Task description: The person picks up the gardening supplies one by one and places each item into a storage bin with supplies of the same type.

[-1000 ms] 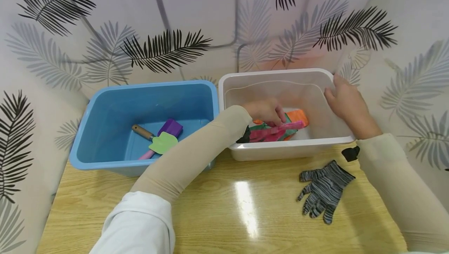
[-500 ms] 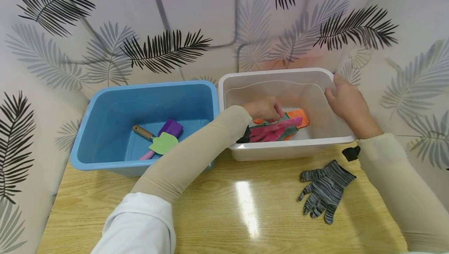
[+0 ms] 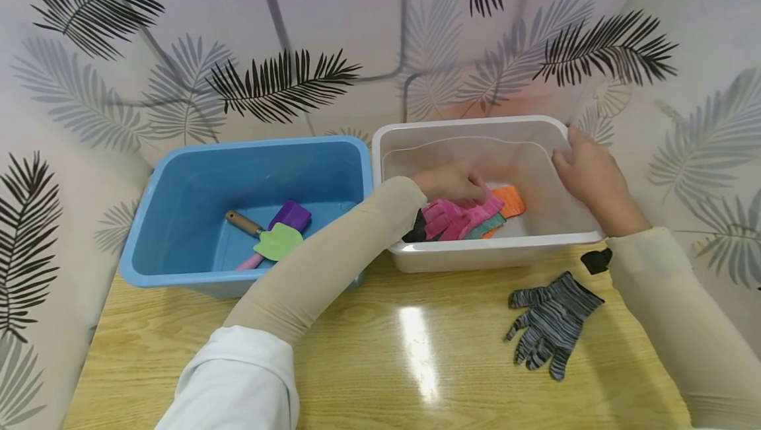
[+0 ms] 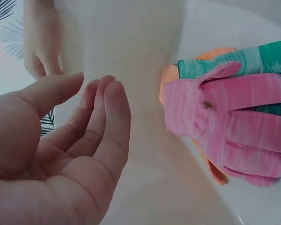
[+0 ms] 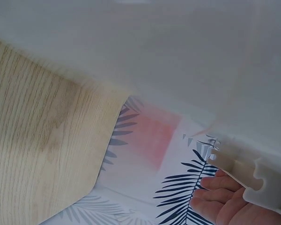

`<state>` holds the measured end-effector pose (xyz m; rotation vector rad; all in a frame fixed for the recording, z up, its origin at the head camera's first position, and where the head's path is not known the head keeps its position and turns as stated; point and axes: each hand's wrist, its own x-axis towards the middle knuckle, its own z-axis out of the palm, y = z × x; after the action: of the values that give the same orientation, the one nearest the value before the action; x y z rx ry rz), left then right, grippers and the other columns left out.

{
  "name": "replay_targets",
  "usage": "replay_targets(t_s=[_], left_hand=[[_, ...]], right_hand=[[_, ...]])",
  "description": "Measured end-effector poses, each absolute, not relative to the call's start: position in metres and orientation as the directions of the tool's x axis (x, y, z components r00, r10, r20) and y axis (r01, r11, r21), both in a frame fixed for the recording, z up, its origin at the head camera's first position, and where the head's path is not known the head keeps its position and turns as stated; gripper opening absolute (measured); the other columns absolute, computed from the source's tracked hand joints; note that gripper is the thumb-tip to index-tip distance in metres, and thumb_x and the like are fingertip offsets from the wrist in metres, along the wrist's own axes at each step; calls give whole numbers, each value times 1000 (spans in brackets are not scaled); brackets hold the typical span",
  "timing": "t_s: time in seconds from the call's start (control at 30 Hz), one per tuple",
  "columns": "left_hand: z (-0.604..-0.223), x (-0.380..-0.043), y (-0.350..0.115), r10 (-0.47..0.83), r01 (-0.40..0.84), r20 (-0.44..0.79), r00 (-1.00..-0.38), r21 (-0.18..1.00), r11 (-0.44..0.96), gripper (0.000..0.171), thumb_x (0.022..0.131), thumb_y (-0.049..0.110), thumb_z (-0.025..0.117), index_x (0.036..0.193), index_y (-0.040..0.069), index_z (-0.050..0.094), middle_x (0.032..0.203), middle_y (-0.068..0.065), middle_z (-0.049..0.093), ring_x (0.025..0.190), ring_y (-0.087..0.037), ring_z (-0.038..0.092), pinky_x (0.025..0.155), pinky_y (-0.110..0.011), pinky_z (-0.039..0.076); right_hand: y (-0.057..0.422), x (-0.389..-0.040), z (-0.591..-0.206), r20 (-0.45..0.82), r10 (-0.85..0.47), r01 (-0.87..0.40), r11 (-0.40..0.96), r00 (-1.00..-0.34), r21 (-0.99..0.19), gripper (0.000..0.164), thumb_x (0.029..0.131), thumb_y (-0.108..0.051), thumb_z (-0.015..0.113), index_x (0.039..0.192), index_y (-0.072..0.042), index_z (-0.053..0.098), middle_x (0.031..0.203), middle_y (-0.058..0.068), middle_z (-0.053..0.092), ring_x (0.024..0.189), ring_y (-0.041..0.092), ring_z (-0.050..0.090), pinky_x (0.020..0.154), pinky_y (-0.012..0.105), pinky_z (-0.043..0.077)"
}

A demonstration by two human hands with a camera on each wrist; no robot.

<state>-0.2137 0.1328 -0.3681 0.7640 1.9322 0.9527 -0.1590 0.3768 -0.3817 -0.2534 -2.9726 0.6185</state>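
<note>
Inside the white plastic tub [image 3: 499, 241], my left hand [image 3: 452, 182] hovers over a pink knitted glove [image 3: 446, 218]. The left wrist view shows this hand [image 4: 89, 150] with relaxed, slightly bent fingers and nothing between them; the pink glove [image 4: 215, 108] lies just beyond the fingertips. Beneath it are a green glove [image 4: 225, 65] and something orange [image 3: 510, 200]. My right hand [image 3: 594, 176] grips the tub's right rim, thumb on the inside. In the right wrist view its fingers [image 5: 220, 194] reach under the rim.
A blue tub [image 3: 238, 278] stands at left, holding a wooden-handled garden tool [image 3: 242, 222], a purple piece [image 3: 290, 215] and a light-green blade [image 3: 278, 242]. One grey striped glove [image 3: 553, 324] lies on the wooden table [image 3: 357, 364]. A leaf-patterned cloth [image 3: 357, 20] hangs behind.
The pink glove, bunched into a narrow raised fold by my left fingers earlier, now lies flatter, its cuff spread toward the right. My right hand keeps its place on the rim.
</note>
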Motion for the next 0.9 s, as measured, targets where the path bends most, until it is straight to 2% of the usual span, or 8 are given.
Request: replay_targets(t_s=[0.13, 0.23, 0.33, 0.47, 0.57, 0.77, 0.9], left_hand=[[-368, -213, 133, 809, 148, -366, -460, 867, 476, 24, 93, 11, 56, 110, -5, 63, 106, -16, 64, 94, -21, 61, 77, -20, 50], [-367, -214, 133, 844, 108, -321, -429, 910, 401, 22, 94, 10, 55, 108, -5, 61, 110, -18, 62, 94, -21, 60, 79, -20, 50], [-364, -216, 133, 866, 58, -295, -404, 937, 346, 24, 94, 12, 55, 109, -4, 61, 112, -16, 62, 96, -21, 61, 81, -21, 49], [-360, -219, 132, 871, 47, -287, -398, 942, 332, 26, 92, 19, 59, 109, 0, 64, 105, -8, 65, 94, -18, 62, 83, -24, 50], [-356, -220, 130, 876, 42, -285, -389, 945, 326, 26, 92, 20, 59, 108, 0, 65, 103, -8, 65, 93, -19, 62, 84, -26, 50], [-346, -223, 129, 889, -38, -250, -383, 966, 255, 29, 95, 18, 54, 112, -5, 60, 107, -11, 64, 97, -20, 61, 88, -30, 49], [-338, -223, 128, 896, -119, -220, -385, 975, 188, 28, 95, 15, 52, 111, -7, 57, 106, -13, 63, 97, -21, 60, 89, -32, 48]], right_hand=[[376, -158, -382, 48, 182, 147, 899, -982, -412, 59, 97, -25, 35, 144, 6, 19, 133, 36, 37, 114, 52, 41, 95, 63, 30], [377, -157, -382, 50, 181, 146, 902, -982, -407, 59, 97, -25, 35, 144, 7, 19, 133, 36, 36, 115, 52, 40, 96, 63, 30], [378, -156, -382, 56, 182, 145, 904, -982, -402, 57, 97, -25, 35, 142, 9, 23, 129, 36, 40, 110, 51, 43, 93, 63, 32], [378, -155, -383, 67, 181, 138, 901, -981, -411, 53, 97, -24, 35, 138, 10, 29, 120, 35, 45, 98, 46, 46, 86, 63, 36], [379, -155, -384, 74, 173, 127, 900, -982, -417, 50, 97, -23, 36, 134, 10, 32, 117, 34, 46, 96, 46, 46, 84, 63, 36], [379, -157, -383, 68, 168, 126, 902, -983, -412, 53, 97, -24, 36, 137, 9, 30, 120, 34, 45, 100, 47, 47, 86, 63, 36], [379, -161, -381, 48, 171, 137, 900, -984, -413, 57, 97, -24, 36, 142, 8, 23, 131, 35, 38, 113, 49, 42, 95, 62, 32]])
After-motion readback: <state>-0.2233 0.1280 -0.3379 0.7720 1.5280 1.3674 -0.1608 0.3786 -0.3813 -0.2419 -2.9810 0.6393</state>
